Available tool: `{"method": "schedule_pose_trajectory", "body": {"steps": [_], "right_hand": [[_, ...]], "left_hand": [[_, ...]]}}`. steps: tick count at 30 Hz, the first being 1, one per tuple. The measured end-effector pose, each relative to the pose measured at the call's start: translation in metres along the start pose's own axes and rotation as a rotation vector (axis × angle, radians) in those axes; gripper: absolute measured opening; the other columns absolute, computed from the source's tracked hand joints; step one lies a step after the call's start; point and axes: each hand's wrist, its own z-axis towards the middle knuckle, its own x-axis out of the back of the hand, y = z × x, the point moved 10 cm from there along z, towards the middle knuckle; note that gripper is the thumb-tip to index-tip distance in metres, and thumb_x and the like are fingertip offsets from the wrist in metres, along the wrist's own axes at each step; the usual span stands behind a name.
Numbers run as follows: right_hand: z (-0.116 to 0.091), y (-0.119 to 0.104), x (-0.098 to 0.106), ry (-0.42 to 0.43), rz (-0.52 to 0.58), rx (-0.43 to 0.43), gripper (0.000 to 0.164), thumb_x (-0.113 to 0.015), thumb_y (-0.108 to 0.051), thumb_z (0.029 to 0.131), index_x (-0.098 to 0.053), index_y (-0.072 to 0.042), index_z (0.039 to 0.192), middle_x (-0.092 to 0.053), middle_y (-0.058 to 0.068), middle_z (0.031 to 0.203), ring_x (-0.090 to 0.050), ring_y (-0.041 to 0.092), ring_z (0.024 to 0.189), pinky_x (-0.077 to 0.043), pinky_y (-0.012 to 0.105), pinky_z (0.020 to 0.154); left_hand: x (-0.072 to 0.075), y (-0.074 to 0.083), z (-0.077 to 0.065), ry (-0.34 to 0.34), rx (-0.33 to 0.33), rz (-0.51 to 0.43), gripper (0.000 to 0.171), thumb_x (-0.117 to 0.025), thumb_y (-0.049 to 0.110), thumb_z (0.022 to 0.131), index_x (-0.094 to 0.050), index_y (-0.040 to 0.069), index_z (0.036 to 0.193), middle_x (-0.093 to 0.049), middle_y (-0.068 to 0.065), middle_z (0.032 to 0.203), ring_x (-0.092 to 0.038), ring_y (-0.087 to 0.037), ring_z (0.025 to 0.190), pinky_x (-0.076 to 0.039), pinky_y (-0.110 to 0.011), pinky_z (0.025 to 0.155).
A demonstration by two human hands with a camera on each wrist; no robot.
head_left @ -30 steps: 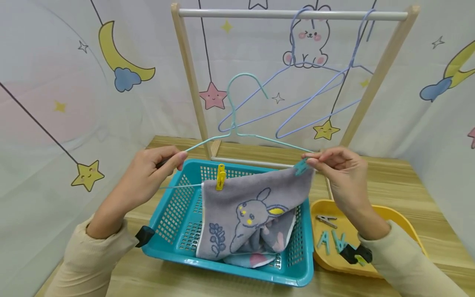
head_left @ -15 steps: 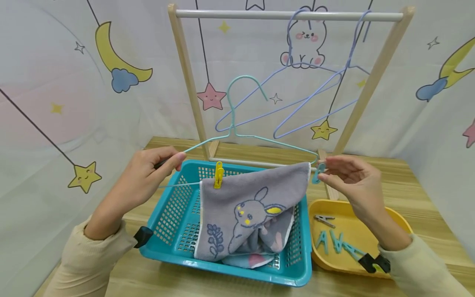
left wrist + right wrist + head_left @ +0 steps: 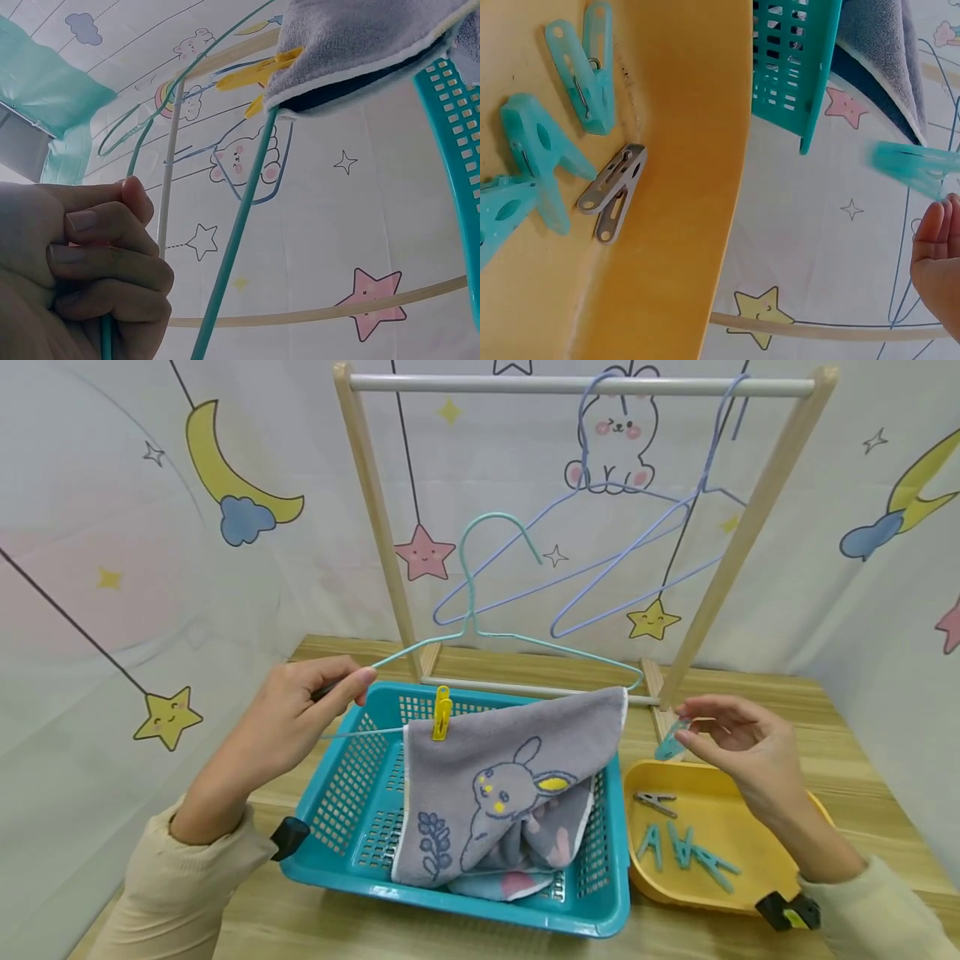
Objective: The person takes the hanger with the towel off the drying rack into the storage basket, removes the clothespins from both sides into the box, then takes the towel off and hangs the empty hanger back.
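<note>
My left hand [image 3: 300, 718] grips the left arm of a mint-green wire hanger [image 3: 558, 647], its fingers curled round the wire in the left wrist view. A grey towel [image 3: 517, 768] with a rabbit on it hangs over the hanger's lower bar. One yellow clothespin [image 3: 442, 714] clips the towel near its left end; the towel's right corner bears no clip. My right hand [image 3: 750, 752] pinches a teal clothespin [image 3: 672, 740] between thumb and fingers, to the right of the towel. That clothespin is blurred in the right wrist view.
Under the towel stands a teal basket [image 3: 330, 885], with more cloth inside. A yellow tray [image 3: 765, 835] to its right holds several teal clothespins [image 3: 682, 845] and a grey clothespin [image 3: 656, 803]. Behind, two lilac hangers [image 3: 637, 556] hang from a wooden rack [image 3: 375, 510].
My right hand has drawn the teal clothespin away from the towel's right corner and moved it right and down, near the yellow tray. The left hand and hanger have stayed nearly still.
</note>
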Motion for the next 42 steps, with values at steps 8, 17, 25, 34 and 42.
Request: {"method": "schedule_pose_trajectory", "body": {"steps": [8,17,25,34,42], "right_hand": [[0.007,-0.006,-0.014,-0.032,-0.048,0.032,0.035,-0.057,0.032,0.068,-0.051,0.025,0.102,-0.060,0.026,0.096,-0.060,0.028,0.086,-0.050,0.026,0.076],[0.024,-0.019,-0.081,-0.216,-0.211,0.032,0.024,-0.055,0.023,0.078,-0.060,0.014,0.100,-0.061,0.027,0.097,-0.062,0.029,0.088,-0.050,0.027,0.076],[0.042,0.000,-0.134,-0.367,-0.303,-0.122,0.022,-0.058,-0.005,0.090,-0.063,-0.005,0.111,-0.062,0.010,0.111,-0.058,0.021,0.103,-0.047,0.029,0.083],[0.055,0.002,-0.185,-0.440,-0.340,-0.108,0.027,-0.061,-0.011,0.089,-0.062,-0.006,0.115,-0.061,0.004,0.115,-0.058,0.014,0.105,-0.044,0.031,0.090],[0.061,0.009,-0.218,-0.515,-0.386,-0.115,0.038,-0.065,-0.017,0.087,-0.057,-0.006,0.122,-0.057,0.003,0.122,-0.057,0.012,0.107,-0.044,0.028,0.089]], "left_hand": [[-0.001,0.002,0.001,0.001,-0.019,0.008,0.024,-0.047,0.031,0.096,-0.057,0.020,0.077,-0.036,-0.001,0.056,-0.036,-0.015,0.049,-0.030,-0.028,0.046],[-0.004,-0.001,0.001,-0.014,0.015,0.028,0.028,-0.045,0.036,0.096,-0.058,0.020,0.078,-0.038,-0.001,0.057,-0.037,-0.016,0.050,-0.030,-0.028,0.047],[-0.005,-0.001,0.000,-0.010,0.011,0.031,0.028,-0.045,0.036,0.096,-0.057,0.020,0.077,-0.038,-0.001,0.057,-0.038,-0.015,0.051,-0.031,-0.028,0.048],[-0.005,0.006,0.000,0.007,-0.025,0.043,0.027,-0.046,0.034,0.096,-0.057,0.021,0.075,-0.039,0.002,0.057,-0.038,-0.013,0.050,-0.030,-0.027,0.047],[-0.007,0.006,0.000,0.017,-0.048,0.027,0.026,-0.047,0.032,0.096,-0.056,0.021,0.074,-0.038,0.002,0.056,-0.037,-0.012,0.049,-0.030,-0.027,0.046]]}}
